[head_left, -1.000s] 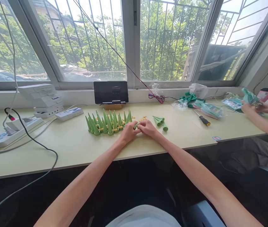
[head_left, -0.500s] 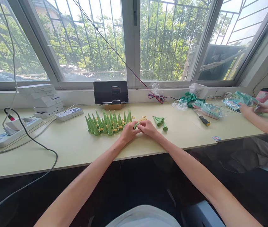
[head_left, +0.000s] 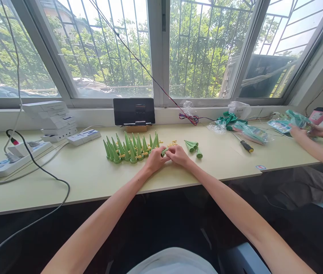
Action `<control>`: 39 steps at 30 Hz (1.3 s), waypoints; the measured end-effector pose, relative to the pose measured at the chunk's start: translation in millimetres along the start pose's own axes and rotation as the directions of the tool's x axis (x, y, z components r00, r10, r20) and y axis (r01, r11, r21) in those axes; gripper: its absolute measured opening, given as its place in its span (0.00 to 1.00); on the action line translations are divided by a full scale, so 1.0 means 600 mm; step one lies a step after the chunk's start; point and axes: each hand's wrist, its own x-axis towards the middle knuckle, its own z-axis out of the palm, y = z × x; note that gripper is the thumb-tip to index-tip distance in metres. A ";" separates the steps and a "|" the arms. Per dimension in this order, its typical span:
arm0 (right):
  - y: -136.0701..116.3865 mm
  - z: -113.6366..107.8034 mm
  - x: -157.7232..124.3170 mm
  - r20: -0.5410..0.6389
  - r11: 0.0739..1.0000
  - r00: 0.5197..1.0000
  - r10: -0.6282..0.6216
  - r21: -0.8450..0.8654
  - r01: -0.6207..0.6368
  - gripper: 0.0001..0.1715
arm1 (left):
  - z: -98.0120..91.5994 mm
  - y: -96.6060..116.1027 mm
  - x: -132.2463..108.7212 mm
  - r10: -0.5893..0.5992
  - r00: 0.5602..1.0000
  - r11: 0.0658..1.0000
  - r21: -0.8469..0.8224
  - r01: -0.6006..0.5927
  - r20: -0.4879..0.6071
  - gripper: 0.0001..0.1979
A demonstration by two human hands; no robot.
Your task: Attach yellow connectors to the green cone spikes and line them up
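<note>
A green cone-shaped spike (head_left: pixel 164 151) is held in my left hand (head_left: pixel 156 159), whose fingers are closed around it. My right hand (head_left: pixel 177 155) meets it there, fingertips pinched together against the spike's end; whatever sits in that pinch is hidden. To the left, several green spikes (head_left: pixel 133 154) stand upright in rows, with small yellow pieces (head_left: pixel 140 156) sticking out near their bases. Loose yellow pieces (head_left: pixel 173 143) lie on the table just behind my hands. Right of my right hand, several more green spikes (head_left: pixel 191 146) lie in a small group.
A black tablet (head_left: pixel 134 112) leans by the window. White boxes (head_left: pixel 54 120), a power strip (head_left: pixel 15 160) and cables occupy the table's left side. A screwdriver (head_left: pixel 246 146) and plastic bags (head_left: pixel 251 131) lie to the right, where another person's hands (head_left: pixel 299 133) handle a green bag.
My hands stay almost in place around the spike, with barely any finger movement. The other person's hands shift slightly at the bag.
</note>
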 end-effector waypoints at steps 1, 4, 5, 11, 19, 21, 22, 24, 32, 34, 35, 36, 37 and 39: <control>0.001 0.000 0.000 0.000 1.000 1.000 -0.008 -0.016 0.008 0.15 | 0.000 0.000 0.000 -0.001 1.000 1.000 0.000 0.001 0.001 0.12; 0.002 0.001 0.000 0.012 0.998 0.999 -0.032 -0.055 0.033 0.15 | 0.001 -0.003 0.000 -0.001 1.000 1.000 -0.001 0.001 0.005 0.14; 0.002 0.001 0.000 0.016 0.997 0.999 -0.038 -0.061 0.039 0.15 | 0.002 -0.004 0.000 -0.001 1.000 1.000 0.000 0.001 0.007 0.15; 0.001 -0.003 0.000 0.045 0.997 0.999 -0.025 -0.071 0.028 0.15 | 0.003 -0.005 0.001 -0.006 0.999 1.000 0.011 0.006 0.038 0.16; -0.008 -0.012 -0.005 0.119 0.997 0.990 0.071 -0.028 -0.068 0.13 | 0.004 -0.002 0.002 -0.024 0.998 0.999 0.035 0.022 0.064 0.16; -0.009 -0.014 -0.006 0.123 0.997 0.990 0.075 -0.023 -0.073 0.12 | 0.006 -0.003 0.002 -0.019 0.998 0.999 0.041 0.017 0.060 0.16; -0.009 -0.015 -0.006 0.125 0.997 0.989 0.076 -0.020 -0.074 0.12 | 0.006 -0.003 0.002 -0.016 0.998 0.999 0.043 0.014 0.060 0.15; -0.010 -0.016 -0.007 0.130 0.997 0.988 0.078 -0.010 -0.078 0.12 | 0.007 -0.003 0.002 -0.015 0.998 0.999 0.046 0.012 0.064 0.15; -0.007 -0.015 -0.005 0.080 0.999 0.996 0.033 -0.003 -0.033 0.13 | 0.007 -0.001 0.004 0.000 0.997 0.999 0.036 -0.002 0.072 0.15; -0.005 -0.014 -0.005 0.064 1.000 0.998 0.007 -0.018 -0.006 0.13 | 0.007 -0.001 0.004 -0.001 0.997 0.999 0.033 -0.002 0.077 0.15; -0.005 -0.014 -0.005 0.057 1.000 0.998 -0.006 -0.026 0.007 0.13 | 0.007 -0.001 0.004 -0.001 0.997 0.999 0.032 -0.002 0.078 0.15; -0.004 -0.013 -0.005 0.051 0.999 0.999 -0.018 -0.033 0.020 0.13 | 0.006 -0.001 0.004 -0.003 0.997 0.999 0.033 0.000 0.079 0.14; -0.004 -0.013 -0.005 0.048 0.999 0.998 -0.027 -0.037 0.029 0.12 | 0.006 -0.001 0.004 -0.004 0.997 0.999 0.035 0.001 0.079 0.14; -0.004 -0.012 -0.005 0.044 0.998 0.998 -0.040 -0.036 0.042 0.12 | 0.006 -0.002 0.004 -0.002 0.997 0.999 0.035 -0.001 0.081 0.13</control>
